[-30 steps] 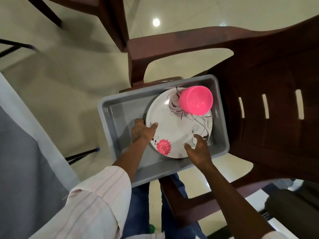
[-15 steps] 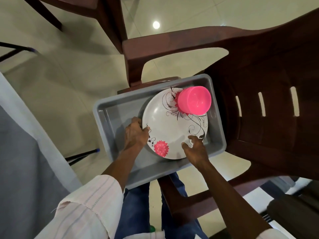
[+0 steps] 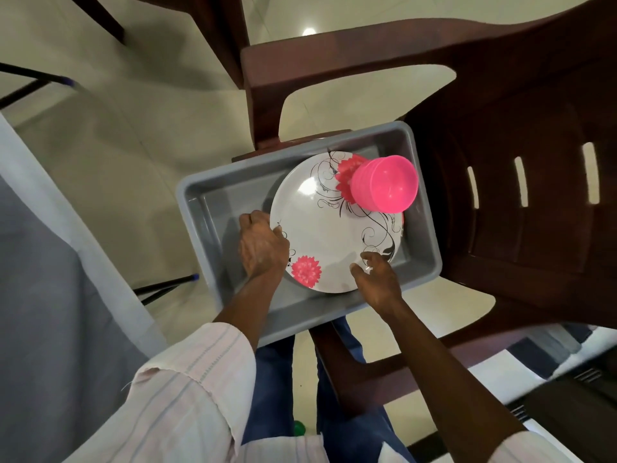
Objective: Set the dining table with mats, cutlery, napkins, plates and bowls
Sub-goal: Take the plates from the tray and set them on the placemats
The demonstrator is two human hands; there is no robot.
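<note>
Step in hand: fetching the crockery. This is judged to be the pick-up of the plate [image 3: 329, 228] from the grey tub [image 3: 200, 212], which rests on the seat of a brown chair [image 3: 500, 195]. Laying on the dining table has not begun for this item.

Left hand [image 3: 262, 245]: grip closed on the plate's left rim, with the thumb on the upper face and the fingers curled over the edge and out of sight beneath.

Right hand [image 3: 379, 279]: grip set on the near-right rim, with the fingers curled onto the patterned border and the thumb at the edge. How far it reaches under the plate cannot be seen.

Position of the item: the plate lies between the two hands, inside the tub towards its right end, and appears tilted, far edge higher. A stack of pink bowls [image 3: 384, 183] sits on its far-right part, well apart from both grips and leaning towards the chair back.

Next move, as judged: a level, two-handed lift clear of the tub walls. The load sits opposite the hands, so the far edge must not dip. Risk: the bowls slide or topple off the glossy face if the plate tips.
</note>
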